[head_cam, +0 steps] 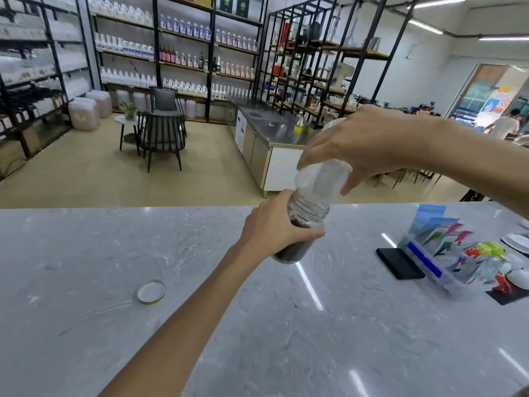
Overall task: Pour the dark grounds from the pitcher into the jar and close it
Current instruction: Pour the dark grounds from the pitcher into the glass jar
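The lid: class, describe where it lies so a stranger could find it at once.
Start at the grey marble counter. Look left of the left hand holding the jar. The lid lies alone there, a small round disc, white inside, with a yellowish rim.

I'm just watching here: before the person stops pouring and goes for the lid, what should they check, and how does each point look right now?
1. Jar firmly held: ok, left hand wraps around it, lifted and tilted above the counter.
2. Pitcher mouth meets the jar opening: ok, right hand tips it right over the neck.
3. Pitcher emptied: cannot tell, its wall is cloudy.
4. Room left in the jar: ok, the dark grounds sit well below the neck.
5. Lid within reach: ok, lying on the counter to the left.
6. Spills: not ok, a few dark specks on the counter.
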Demonstrator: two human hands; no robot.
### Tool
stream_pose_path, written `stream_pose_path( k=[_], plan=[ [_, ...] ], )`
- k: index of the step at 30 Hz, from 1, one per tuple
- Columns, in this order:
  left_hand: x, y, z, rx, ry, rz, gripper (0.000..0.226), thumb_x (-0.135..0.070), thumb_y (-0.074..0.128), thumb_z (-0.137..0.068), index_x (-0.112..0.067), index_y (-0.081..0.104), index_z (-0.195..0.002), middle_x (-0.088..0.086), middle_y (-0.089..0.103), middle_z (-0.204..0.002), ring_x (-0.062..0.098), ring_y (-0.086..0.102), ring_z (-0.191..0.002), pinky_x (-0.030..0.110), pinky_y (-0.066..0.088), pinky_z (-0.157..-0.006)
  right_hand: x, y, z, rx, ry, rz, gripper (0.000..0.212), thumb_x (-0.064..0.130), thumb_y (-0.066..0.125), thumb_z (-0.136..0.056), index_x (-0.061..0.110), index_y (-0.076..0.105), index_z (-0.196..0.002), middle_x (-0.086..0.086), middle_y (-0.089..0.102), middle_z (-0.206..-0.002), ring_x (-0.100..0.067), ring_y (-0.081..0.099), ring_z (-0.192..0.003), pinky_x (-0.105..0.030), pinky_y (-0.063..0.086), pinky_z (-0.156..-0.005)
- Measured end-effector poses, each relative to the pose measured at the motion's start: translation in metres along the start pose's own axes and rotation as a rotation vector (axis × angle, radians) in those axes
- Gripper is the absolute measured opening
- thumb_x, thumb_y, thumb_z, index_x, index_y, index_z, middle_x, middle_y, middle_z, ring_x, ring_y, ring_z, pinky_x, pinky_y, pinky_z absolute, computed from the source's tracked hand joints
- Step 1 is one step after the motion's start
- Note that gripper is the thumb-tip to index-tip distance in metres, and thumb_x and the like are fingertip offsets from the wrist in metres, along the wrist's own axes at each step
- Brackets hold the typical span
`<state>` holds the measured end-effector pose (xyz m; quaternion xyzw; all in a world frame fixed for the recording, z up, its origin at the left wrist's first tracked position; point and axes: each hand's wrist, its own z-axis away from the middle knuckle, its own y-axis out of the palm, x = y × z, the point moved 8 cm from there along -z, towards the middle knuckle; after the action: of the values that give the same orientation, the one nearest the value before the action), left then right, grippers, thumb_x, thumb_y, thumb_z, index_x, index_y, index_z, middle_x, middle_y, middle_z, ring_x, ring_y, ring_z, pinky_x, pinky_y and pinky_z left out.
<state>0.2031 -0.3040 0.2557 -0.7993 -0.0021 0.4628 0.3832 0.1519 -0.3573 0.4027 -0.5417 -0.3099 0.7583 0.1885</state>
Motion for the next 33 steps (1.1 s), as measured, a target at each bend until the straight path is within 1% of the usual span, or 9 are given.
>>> stream_pose_path(
  k=[2, 4, 6, 8, 11, 17, 21, 25, 33],
  plan=[
    [-0.005, -0.015, 0.000, 0.041, 0.030, 0.075, 0.076, -0.069, 0.084, -0.059, -0.036, 0.059, -0.123, -0.015, 0.071, -0.115, 0.013, 0.066, -0.105, 0.041, 0.058, -0.090, -0.001, -0.015, 0.014, -0.136, -0.064, 0.019, 0.083, 0.051, 0.078, -0.066, 0.039, 0.042, -0.140, 0.011, 0.055, -0.141, -0.018, 0.054, -0.128, -0.007, 0.022, -0.054],
    [-0.010, -0.031, -0.001, 0.065, 0.049, 0.161, 0.074, -0.068, 0.085, -0.055, -0.042, 0.061, -0.120, -0.022, 0.072, -0.110, 0.004, 0.068, -0.102, 0.037, 0.061, -0.088, -0.005, -0.032, 0.031, -0.264, -0.109, 0.050, 0.082, 0.033, 0.081, -0.064, 0.031, 0.048, -0.139, 0.006, 0.056, -0.142, -0.021, 0.051, -0.132, -0.008, 0.035, -0.053],
    [-0.017, -0.047, -0.003, 0.086, 0.077, 0.246, 0.070, -0.066, 0.086, -0.057, -0.045, 0.062, -0.119, -0.027, 0.072, -0.106, -0.006, 0.069, -0.098, 0.024, 0.061, -0.079, -0.010, -0.048, 0.045, -0.348, -0.119, 0.100, 0.083, 0.019, 0.080, -0.064, 0.027, 0.049, -0.141, 0.001, 0.053, -0.145, -0.025, 0.048, -0.133, -0.028, 0.057, -0.057],
    [-0.026, -0.060, -0.005, 0.103, 0.109, 0.318, 0.061, -0.061, 0.089, -0.062, -0.047, 0.064, -0.115, -0.030, 0.073, -0.104, -0.014, 0.067, -0.096, 0.009, 0.055, -0.068, -0.011, -0.061, 0.056, -0.418, -0.147, 0.158, 0.076, 0.011, 0.071, -0.070, 0.023, 0.048, -0.142, -0.003, 0.051, -0.146, -0.030, 0.048, -0.133, -0.041, 0.061, -0.064],
    [-0.037, -0.072, -0.006, 0.117, 0.154, 0.351, 0.055, -0.056, 0.091, -0.064, -0.043, 0.068, -0.113, -0.033, 0.074, -0.104, -0.015, 0.068, -0.094, 0.000, 0.049, -0.067, -0.015, -0.073, 0.066, -0.479, -0.167, 0.193, 0.069, 0.006, 0.056, -0.079, 0.023, 0.042, -0.144, -0.004, 0.048, -0.149, -0.031, 0.044, -0.136, -0.048, 0.060, -0.065],
    [-0.040, -0.071, -0.003, 0.121, 0.147, 0.408, 0.049, -0.043, 0.093, -0.071, -0.036, 0.072, -0.114, -0.022, 0.078, -0.106, -0.005, 0.073, -0.096, 0.014, 0.055, -0.077, -0.004, -0.088, 0.066, -0.547, -0.189, 0.211, 0.064, 0.007, 0.058, -0.081, 0.022, 0.048, -0.143, -0.004, 0.049, -0.148, -0.031, 0.046, -0.135, -0.046, 0.060, -0.071],
    [-0.034, -0.071, 0.001, 0.097, 0.117, 0.431, 0.047, -0.042, 0.094, -0.072, -0.036, 0.072, -0.113, -0.024, 0.077, -0.104, -0.007, 0.072, -0.094, 0.008, 0.054, -0.071, 0.004, -0.094, 0.066, -0.570, -0.178, 0.205, 0.066, 0.006, 0.062, -0.077, 0.021, 0.052, -0.140, -0.006, 0.051, -0.146, -0.032, 0.049, -0.132, -0.043, 0.057, -0.072],
    [-0.032, -0.071, 0.004, 0.103, 0.110, 0.381, 0.046, -0.045, 0.094, -0.071, -0.040, 0.071, -0.111, -0.026, 0.077, -0.104, -0.008, 0.072, -0.095, 0.013, 0.055, -0.077, 0.011, -0.088, 0.062, -0.565, -0.174, 0.193, 0.064, 0.007, 0.062, -0.078, 0.019, 0.053, -0.139, -0.006, 0.053, -0.144, -0.032, 0.051, -0.131, -0.035, 0.054, -0.068],
    [-0.018, -0.071, 0.008, 0.080, 0.050, 0.383, 0.056, -0.048, 0.093, -0.068, -0.035, 0.071, -0.119, -0.021, 0.078, -0.108, -0.005, 0.072, -0.097, 0.021, 0.056, -0.084, 0.011, -0.082, 0.054, -0.578, -0.186, 0.219, 0.065, 0.007, 0.057, -0.078, 0.021, 0.050, -0.141, -0.007, 0.052, -0.145, -0.033, 0.049, -0.132, -0.042, 0.058, -0.069]
  ],
)
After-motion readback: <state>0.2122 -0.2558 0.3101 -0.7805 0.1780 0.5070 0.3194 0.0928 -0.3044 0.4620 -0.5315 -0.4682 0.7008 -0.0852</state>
